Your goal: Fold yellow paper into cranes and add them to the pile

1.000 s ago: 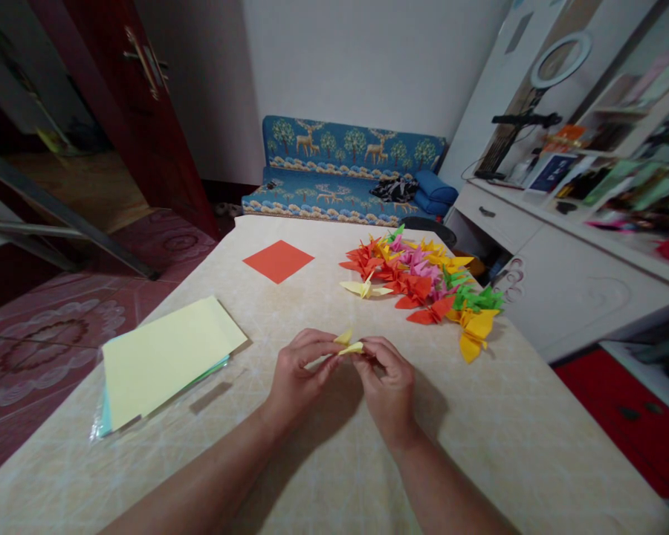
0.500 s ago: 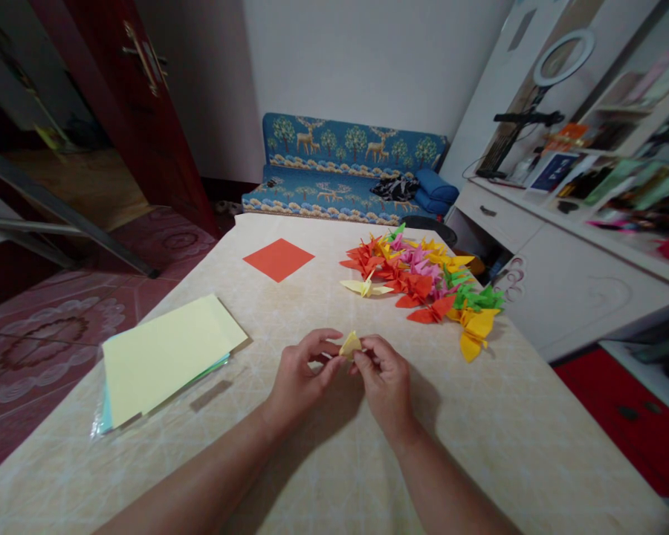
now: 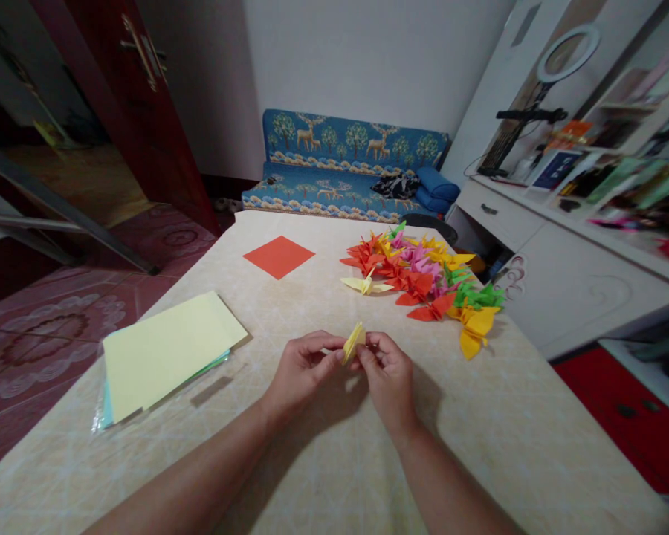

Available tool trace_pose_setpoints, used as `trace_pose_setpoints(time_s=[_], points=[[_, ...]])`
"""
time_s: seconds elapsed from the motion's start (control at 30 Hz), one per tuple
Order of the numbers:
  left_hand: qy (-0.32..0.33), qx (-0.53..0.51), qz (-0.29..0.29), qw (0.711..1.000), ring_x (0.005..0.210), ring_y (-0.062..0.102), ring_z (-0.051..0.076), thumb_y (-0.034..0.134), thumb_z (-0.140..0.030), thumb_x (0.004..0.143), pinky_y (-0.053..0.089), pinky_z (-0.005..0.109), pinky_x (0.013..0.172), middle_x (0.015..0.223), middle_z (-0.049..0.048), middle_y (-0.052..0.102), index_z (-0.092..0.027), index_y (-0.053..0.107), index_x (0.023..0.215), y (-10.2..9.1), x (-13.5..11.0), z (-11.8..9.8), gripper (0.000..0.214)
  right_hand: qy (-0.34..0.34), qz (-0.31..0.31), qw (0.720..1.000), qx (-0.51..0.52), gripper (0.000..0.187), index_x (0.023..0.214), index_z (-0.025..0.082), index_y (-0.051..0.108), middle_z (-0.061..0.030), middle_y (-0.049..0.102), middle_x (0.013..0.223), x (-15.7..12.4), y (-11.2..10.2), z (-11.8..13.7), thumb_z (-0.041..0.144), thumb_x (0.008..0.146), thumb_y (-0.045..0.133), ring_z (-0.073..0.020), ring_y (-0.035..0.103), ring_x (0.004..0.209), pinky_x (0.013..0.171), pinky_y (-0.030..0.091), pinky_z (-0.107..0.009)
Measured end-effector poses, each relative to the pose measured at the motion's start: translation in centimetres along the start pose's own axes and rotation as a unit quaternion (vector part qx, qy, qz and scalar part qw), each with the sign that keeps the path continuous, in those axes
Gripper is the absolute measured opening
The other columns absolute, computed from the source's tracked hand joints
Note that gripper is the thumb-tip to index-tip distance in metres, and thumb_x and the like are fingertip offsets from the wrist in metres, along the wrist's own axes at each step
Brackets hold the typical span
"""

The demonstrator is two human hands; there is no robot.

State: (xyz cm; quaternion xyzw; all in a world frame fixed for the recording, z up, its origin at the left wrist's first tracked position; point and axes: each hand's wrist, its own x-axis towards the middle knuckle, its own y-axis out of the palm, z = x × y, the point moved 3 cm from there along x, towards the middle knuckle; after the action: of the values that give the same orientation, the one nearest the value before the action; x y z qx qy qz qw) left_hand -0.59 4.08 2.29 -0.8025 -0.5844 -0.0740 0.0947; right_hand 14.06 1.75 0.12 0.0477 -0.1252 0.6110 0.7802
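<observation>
Head view: left hand (image 3: 304, 368) and right hand (image 3: 387, 375) both pinch a small folded yellow paper (image 3: 353, 342) between fingertips above the table (image 3: 312, 475), nearer than the crane pile (image 3: 424, 279). It looks feather-light, thin and easily crumpled; creased edges seem the best hold.

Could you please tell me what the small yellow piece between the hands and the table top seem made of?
Small yellow piece: thin matte paper, by its sharp creases and stacked layers. Table top: beige, slightly shiny, with pale crossing lines; perhaps laminate or a vinyl cover, I cannot tell.
</observation>
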Motion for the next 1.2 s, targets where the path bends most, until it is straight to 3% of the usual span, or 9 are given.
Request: trace_pose_setpoints(time_s=[0.27, 0.5, 0.63, 0.9, 1.03, 1.2], points=[[-0.071, -0.078, 0.000, 0.994, 0.072, 0.067, 0.019, 0.074, -0.036, 0.071, 0.053, 0.028, 0.064, 0.086, 0.0102, 0.070, -0.012, 0.074, 0.092, 0.5, -0.3, 0.5, 0.032, 0.023, -0.011, 0.999, 0.045, 0.008, 0.081, 0.017, 0.061, 0.0005, 0.065, 0.065, 0.0, 0.3, 0.2, 0.025, 0.079, 0.062, -0.0113, 0.060, 0.051, 0.048, 0.048, -0.020], [-0.081, -0.064, 0.001, 0.995, 0.073, 0.066, 0.018, 0.071, -0.035, 0.074, 0.051, 0.024, 0.062, 0.086, 0.0093, 0.072, -0.013, 0.075, 0.090, 0.5, -0.3, 0.1, 0.027, 0.040, -0.017, 0.999, 0.033, 0.012, 0.081, 0.016, 0.059, 0.0008, 0.064, 0.064, 0.0, 0.2, 0.4, 0.027, 0.078, 0.063, -0.0104, 0.060, 0.048, 0.045, 0.046, -0.019], [-0.086, -0.089, -0.001, 0.992, 0.069, 0.065, 0.018, 0.076, -0.034, 0.067, 0.052, 0.027, 0.063, 0.080, 0.0088, 0.070, -0.012, 0.074, 0.087, 0.7, -0.2, 0.4, 0.030, 0.029, -0.017, 0.999, 0.028, 0.010, 0.079, 0.016, 0.060, 0.0008, 0.064, 0.064, 0.0, 0.2, 0.2, 0.027, 0.078, 0.063, -0.0100, 0.059, 0.048, 0.044, 0.046, -0.019], [-0.108, -0.083, -0.046, 0.990, 0.055, 0.060, 0.011, 0.081, -0.031, 0.061, 0.046, 0.020, 0.050, 0.069, 0.0023, 0.065, -0.012, 0.069, 0.077, 0.3, -0.1, 1.4, 0.028, 0.018, 0.034, 0.999, 0.020, 0.015, 0.084, 0.016, 0.063, 0.0005, 0.063, 0.066, -0.3, 0.4, 0.6, 0.030, 0.083, 0.059, -0.0103, 0.058, 0.052, 0.048, 0.047, -0.019], [-0.072, -0.058, -0.062, 0.994, 0.058, 0.058, 0.011, 0.079, -0.032, 0.063, 0.047, 0.021, 0.052, 0.069, 0.0020, 0.064, -0.014, 0.067, 0.073, 0.0, 0.0, 1.3, 0.024, 0.000, 0.062, 0.998, 0.026, 0.015, 0.086, 0.017, 0.062, 0.0004, 0.062, 0.070, -0.4, 0.5, 1.3, 0.032, 0.081, 0.063, -0.0117, 0.058, 0.060, 0.053, 0.048, -0.020], [0.028, -0.007, -0.018, 0.999, 0.082, 0.062, 0.018, 0.072, -0.031, 0.074, 0.051, 0.027, 0.070, 0.087, 0.0087, 0.066, -0.016, 0.074, 0.075, -0.3, 0.1, 0.4, 0.014, -0.006, 0.071, 0.997, 0.024, 0.008, 0.081, 0.020, 0.061, 0.0025, 0.057, 0.074, 0.0, 0.3, 1.1, 0.028, 0.081, 0.060, -0.0113, 0.055, 0.063, 0.054, 0.048, -0.020]])
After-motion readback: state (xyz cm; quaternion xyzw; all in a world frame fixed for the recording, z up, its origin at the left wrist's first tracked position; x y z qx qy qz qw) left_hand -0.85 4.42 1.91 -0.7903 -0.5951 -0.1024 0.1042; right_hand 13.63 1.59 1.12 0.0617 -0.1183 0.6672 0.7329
